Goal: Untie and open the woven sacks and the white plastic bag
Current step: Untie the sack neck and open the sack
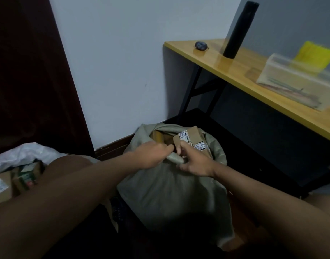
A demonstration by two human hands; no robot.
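Two bare hands meet at the near rim of a grey-green woven sack (166, 193), which stands on the floor right below them. Left hand (151, 156): fingers curled tight round a bunched roll of the sack's rim, gripping it. Right hand (195, 163): thumb and forefinger pinch the same rolled edge from the other side, remaining fingers loosely spread beneath. The two hands are almost touching.

Sack mouth is open just beyond the knuckles. Cardboard parcels (193, 140) with printed labels and striped tape show inside, one poking up past the right hand's fingertips.

Well off to the left of the left forearm: a white plastic bag (22, 156), crumpled, its mouth loose, with a brown carton (0, 187) and a green-printed box (28, 175) showing in it. Whether these lie fully inside I cannot tell.

Beyond the sack, a pale wall with dark skirting; a dark red curtain (29, 71) hangs left of it.

Far right and above the right hand: a yellow-topped table (240, 71) on black legs. On it, a black cylinder (238, 28) upright, a small dark round object (201, 46) near the corner, a clear plastic box (298, 81), and something yellow (313, 55) behind that, blurred.
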